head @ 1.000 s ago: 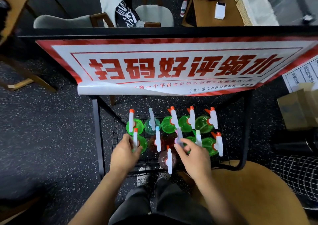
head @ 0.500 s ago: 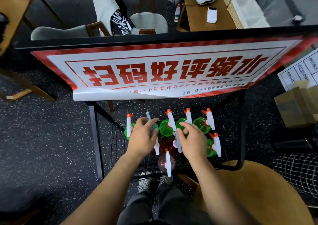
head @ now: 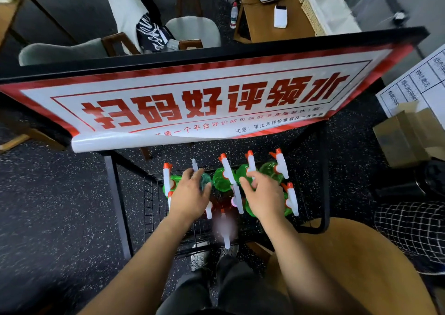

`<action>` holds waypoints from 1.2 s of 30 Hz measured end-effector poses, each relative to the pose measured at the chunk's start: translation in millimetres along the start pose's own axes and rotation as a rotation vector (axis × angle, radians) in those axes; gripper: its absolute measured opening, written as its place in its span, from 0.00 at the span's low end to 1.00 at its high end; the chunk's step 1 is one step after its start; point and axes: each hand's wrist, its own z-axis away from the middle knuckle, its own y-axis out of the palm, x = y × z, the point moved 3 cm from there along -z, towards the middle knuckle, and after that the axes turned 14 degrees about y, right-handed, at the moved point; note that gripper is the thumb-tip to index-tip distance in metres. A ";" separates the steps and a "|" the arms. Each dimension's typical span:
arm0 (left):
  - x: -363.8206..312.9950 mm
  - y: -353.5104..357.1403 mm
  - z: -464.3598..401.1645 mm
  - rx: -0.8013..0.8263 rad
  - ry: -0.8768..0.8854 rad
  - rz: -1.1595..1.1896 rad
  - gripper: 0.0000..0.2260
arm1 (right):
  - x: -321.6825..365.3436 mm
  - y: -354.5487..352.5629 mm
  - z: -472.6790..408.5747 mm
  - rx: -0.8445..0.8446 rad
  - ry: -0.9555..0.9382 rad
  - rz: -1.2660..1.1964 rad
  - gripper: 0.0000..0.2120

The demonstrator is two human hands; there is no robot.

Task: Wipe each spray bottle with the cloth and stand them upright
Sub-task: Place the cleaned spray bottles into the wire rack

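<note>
Below, on the wire rack:
Bottles: a cluster of spray bottles is seen standing upright on the rack, mostly green, a reddish one near the middle, nozzles white with orange tips.
Left hand: the left hand is laid over a bluish-green bottle in the row at the rack's far edge, fingers curved on its shoulder; whether it is truly gripped cannot be told.
Right hand: the right hand is spread, fingers loose, over green bottles toward the rack's right edge; nothing is seen held.
Key relation: the bottles lie directly under both hands, long axes vertical; the left hand is judged nearer a lift.
Cloth: none is seen.
Writing: a red-and-white banner reads "扫码好评领水"; the smaller print is only partly legible.
</note>
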 end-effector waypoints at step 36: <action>-47.3 51.9 -1.2 -0.014 0.248 0.137 0.25 | -77.4 26.2 28.1 -0.046 0.099 -0.069 0.24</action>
